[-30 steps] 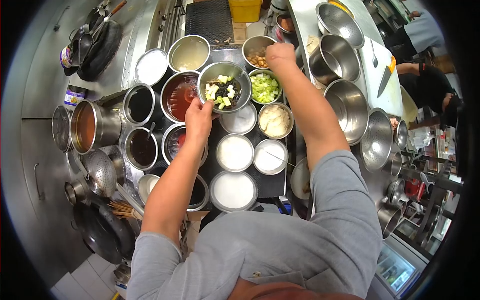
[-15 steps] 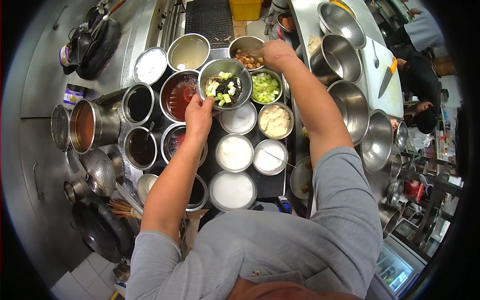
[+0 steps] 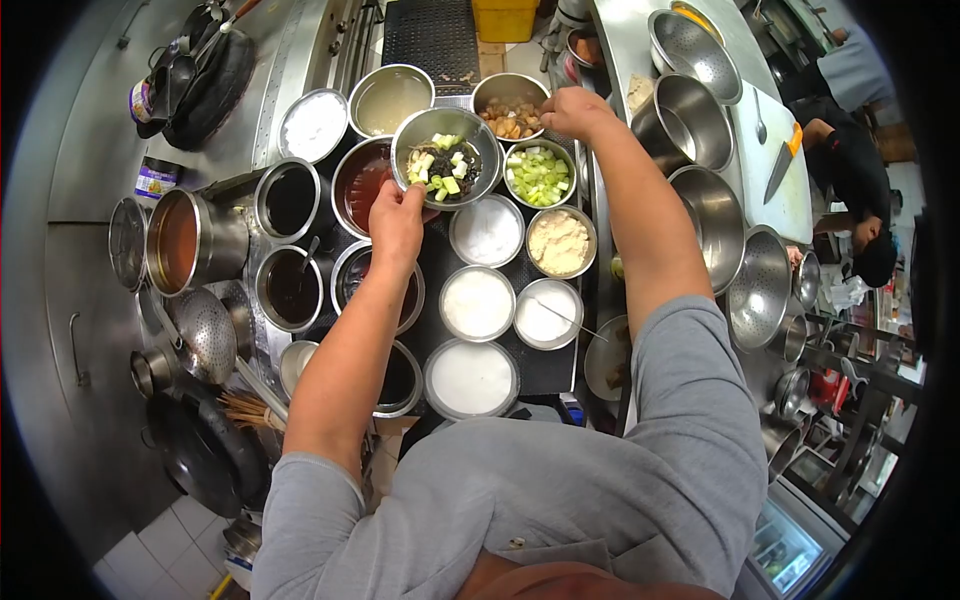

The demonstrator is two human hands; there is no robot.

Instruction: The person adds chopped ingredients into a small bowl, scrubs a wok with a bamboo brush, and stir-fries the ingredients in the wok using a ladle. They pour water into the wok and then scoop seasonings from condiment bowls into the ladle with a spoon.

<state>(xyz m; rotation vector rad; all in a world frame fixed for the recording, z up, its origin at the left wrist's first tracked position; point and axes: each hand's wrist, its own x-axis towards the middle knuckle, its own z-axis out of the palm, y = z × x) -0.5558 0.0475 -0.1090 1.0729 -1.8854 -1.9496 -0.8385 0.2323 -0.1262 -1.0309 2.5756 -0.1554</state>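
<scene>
The left hand (image 3: pixel 397 226) grips the near rim of a shallow round metal bowl (image 3: pixel 480 152), thumb over the edge and the other fingers mostly hidden beneath. In the bowl lie pale green and whitish chopped pieces (image 3: pixel 443 170) with a dark, shredded-looking ingredient.

The right hand (image 3: pixel 580 112) is beyond the bowl and to its right, at the right rim of a round steel container (image 3: pixel 510 86) of brown chunks (image 3: pixel 516 124). Its fingers are bunched and point down toward that rim; whether they pinch anything or touch the metal, I cannot tell.

Just right of the bowl stands a round metal tub of chopped light-green pieces (image 3: pixel 540 178). On the near side of the bowl sits a round tub of white powder (image 3: pixel 487 230), and to the right of that, a tub of pale yellow, crumbly paste (image 3: pixel 561 243). Left of the bowl, partly covered by it, is a round tub of reddish-brown liquid (image 3: pixel 361 188); beyond it and to the left is a steel tub of cloudy pale liquid (image 3: pixel 391 104).

Well to the right of the bowl, on a steel surface (image 3: pixel 622 22), a knife with an orange handle (image 3: pixel 784 165) lies on a white cutting board (image 3: pixel 775 212).
</scene>
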